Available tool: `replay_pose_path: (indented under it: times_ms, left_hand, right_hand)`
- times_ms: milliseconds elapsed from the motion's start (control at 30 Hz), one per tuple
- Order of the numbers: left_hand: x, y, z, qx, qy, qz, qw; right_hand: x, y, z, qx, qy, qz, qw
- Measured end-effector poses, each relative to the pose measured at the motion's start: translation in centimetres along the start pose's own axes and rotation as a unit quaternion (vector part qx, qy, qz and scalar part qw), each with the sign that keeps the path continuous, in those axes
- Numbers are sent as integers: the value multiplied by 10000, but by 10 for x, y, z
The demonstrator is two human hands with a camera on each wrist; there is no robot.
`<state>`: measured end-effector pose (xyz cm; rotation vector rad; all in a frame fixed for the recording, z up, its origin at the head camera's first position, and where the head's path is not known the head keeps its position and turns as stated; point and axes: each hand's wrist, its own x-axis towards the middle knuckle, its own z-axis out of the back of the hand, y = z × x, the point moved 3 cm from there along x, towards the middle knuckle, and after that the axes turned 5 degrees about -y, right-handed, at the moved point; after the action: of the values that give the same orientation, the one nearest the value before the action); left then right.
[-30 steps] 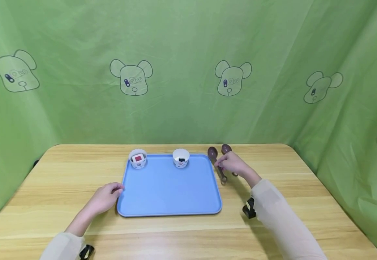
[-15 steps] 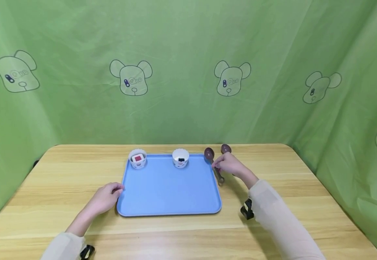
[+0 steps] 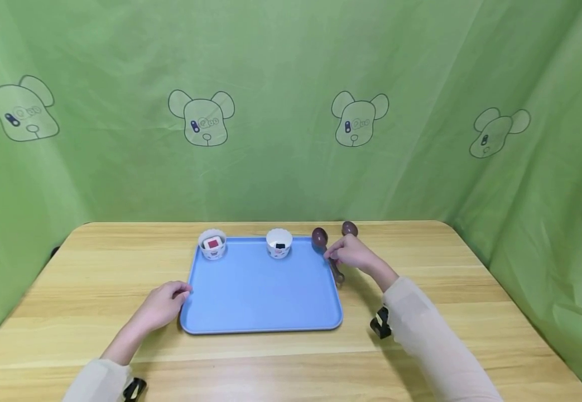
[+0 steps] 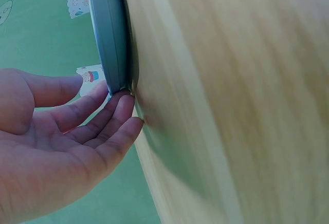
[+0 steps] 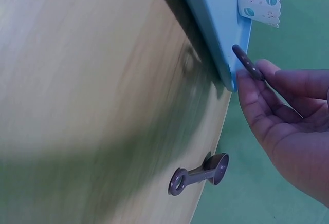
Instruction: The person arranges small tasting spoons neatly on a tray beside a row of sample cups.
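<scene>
My right hand (image 3: 355, 253) pinches the handle of a dark brown spoon (image 3: 319, 238) between thumb and fingers. The spoon overlaps the far right corner of the blue tray (image 3: 260, 290); in the right wrist view its handle end (image 5: 245, 61) shows beside the tray's edge. A second brown spoon (image 3: 349, 228), deep-bowled with a ring at its handle end, lies on the table just right, its handle hidden behind my hand in the head view. At the tray's left edge, my left hand (image 3: 159, 307) touches the rim with its fingertips, its thumb held apart in the left wrist view.
Two white patterned paper cups stand along the tray's far side. The left cup (image 3: 212, 252) has a white block with a red square in it; the right cup (image 3: 278, 251) shows something black inside. Behind the wooden table (image 3: 250, 368) hangs a green curtain (image 3: 280, 184).
My right hand has shifted left a little, bringing the pinched spoon from beside the tray to over its far right corner. The left hand, tray and cups stay where they were.
</scene>
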<state>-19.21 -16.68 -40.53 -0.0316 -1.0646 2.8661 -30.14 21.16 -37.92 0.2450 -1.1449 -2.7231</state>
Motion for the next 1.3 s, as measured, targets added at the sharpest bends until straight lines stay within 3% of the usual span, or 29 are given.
replay_pose_path:
  times_ms: [567, 1300]
  left_hand:
    - [-2, -1, 0, -66, -4, 32, 10000]
    - [0, -1, 0, -36, -16, -37, 10000]
  right_hand:
    - [-4, 17, -1, 126, 60, 56, 9999]
    - [-5, 36, -3, 342, 29, -246, 9991]
